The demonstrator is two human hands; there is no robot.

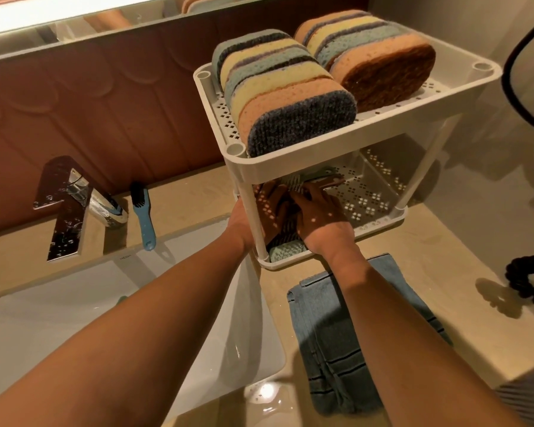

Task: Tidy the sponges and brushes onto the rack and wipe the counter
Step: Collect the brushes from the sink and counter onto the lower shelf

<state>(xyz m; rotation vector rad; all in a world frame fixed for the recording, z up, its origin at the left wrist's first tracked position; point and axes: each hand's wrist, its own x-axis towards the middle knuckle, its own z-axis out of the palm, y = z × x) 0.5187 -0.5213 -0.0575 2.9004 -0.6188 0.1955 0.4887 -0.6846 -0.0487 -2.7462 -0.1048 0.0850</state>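
L hand & R hand inside rack lower shelf, prob. seating brush flat; sponges fill top. Both grips shadowed, can't tell. Blue brush waits far-left on counter.

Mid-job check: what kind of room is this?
Most likely a bathroom vanity: a white basin with a chrome tap set in the counter, a mirror along the wall above, and a folded blue towel beside the rack.

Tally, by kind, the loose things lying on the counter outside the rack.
Brush: 1
Towel: 1
Scrunchie: 1
Total: 3
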